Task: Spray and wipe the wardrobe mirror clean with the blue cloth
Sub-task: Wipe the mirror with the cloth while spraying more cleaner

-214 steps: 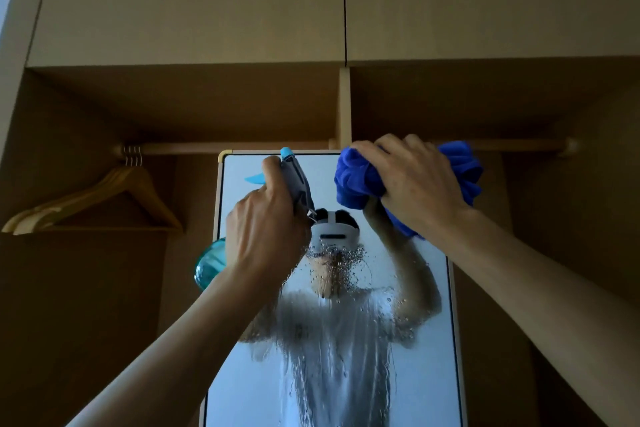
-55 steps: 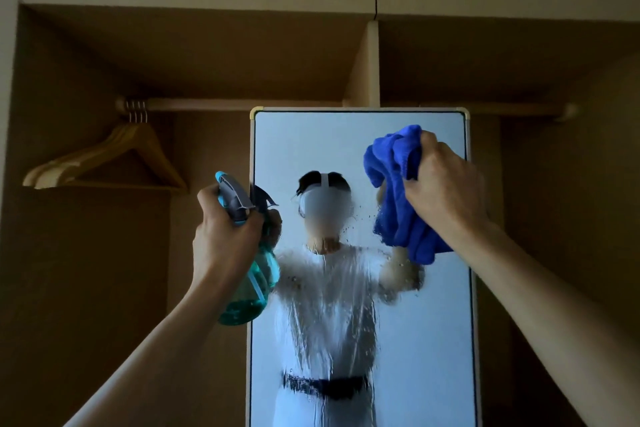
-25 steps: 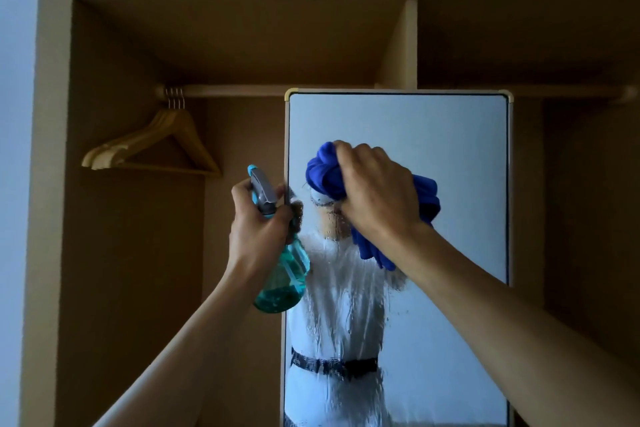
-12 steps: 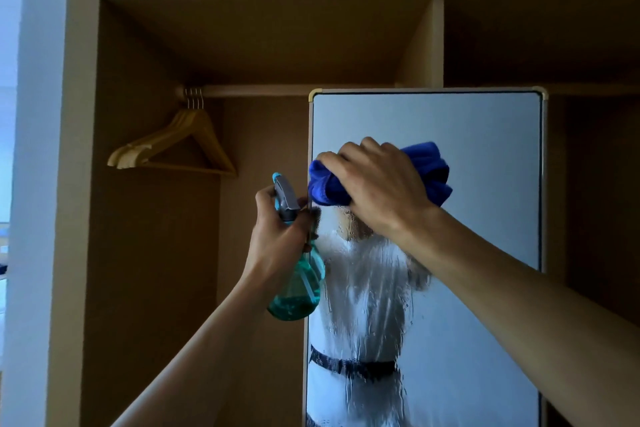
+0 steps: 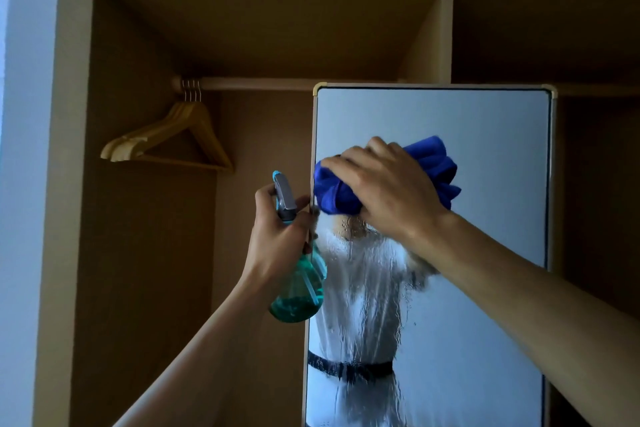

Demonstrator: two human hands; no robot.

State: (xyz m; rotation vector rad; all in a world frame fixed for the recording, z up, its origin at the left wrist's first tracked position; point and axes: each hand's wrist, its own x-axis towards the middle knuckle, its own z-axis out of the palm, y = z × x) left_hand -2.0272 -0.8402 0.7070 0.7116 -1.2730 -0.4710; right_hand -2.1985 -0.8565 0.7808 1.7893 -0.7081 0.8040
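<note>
Right hand (image 5: 384,191) comes in from 4 o'clock with the arm stretched out. Its fingers curl over the bunched cloth (image 5: 434,166), pointing toward 9, and press it onto the mirror (image 5: 485,121). The cloth sits around 10 o'clock on the glass, with its left end right at the frame's edge.

Left hand (image 5: 277,239) comes up from 7 o'clock, wrapped round the neck of the bottle (image 5: 298,298). It holds the bottle over the mirror's left edge, at 7 o'clock from the cloth.

A couple of seconds back the cloth hung upright over on the 2 o'clock side of the glass. Now it's over on the left and lies sideways.

The cloth's long axis runs 9 to 3, right end kicked up a bit toward 2. The bottle stands 12 to 6, sprayer head up and leaning slightly to 11. Wet streaks run down the glass below the cloth.
</note>
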